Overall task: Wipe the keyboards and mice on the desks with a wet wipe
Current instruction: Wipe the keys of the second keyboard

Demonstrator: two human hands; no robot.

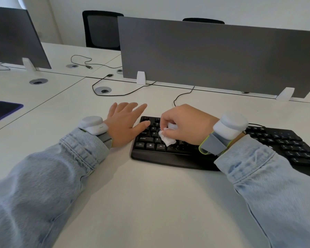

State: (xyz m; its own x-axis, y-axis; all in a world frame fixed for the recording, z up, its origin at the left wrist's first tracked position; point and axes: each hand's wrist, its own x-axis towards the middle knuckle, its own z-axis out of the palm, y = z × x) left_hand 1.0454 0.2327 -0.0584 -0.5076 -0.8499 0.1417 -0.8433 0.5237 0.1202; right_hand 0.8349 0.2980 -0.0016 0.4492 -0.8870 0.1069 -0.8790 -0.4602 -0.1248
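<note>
A black keyboard (222,149) lay on the white desk (150,203) at centre right of the frame, its right end running toward the right edge. The right hand (186,124) hovered over the keyboard's left half, fingers curled round a crumpled white wet wipe (166,137) — the wipe's lower corner touched the keys near the Z and Alt keys. The left hand (125,122) lay flat just left of the keyboard, fingers straight and spread, holding nothing; its thumb tip reached the keyboard's upper-left keys. Both wrists carried pale grey strapped devices, the left one (93,127) and the right one (229,127), above light denim sleeves (43,176).

A thin black cable (183,94) ran from behind the right hand up toward a grey divider panel (213,56) across the upper right. Another grey panel (14,38) stood at upper left. A round cable grommet (103,90) sat in the desk left of centre — a loose black cable (118,94) looped round it. A dark mat (2,110) showed at the left edge, and two black chairs (100,29) stood beyond the panels.
</note>
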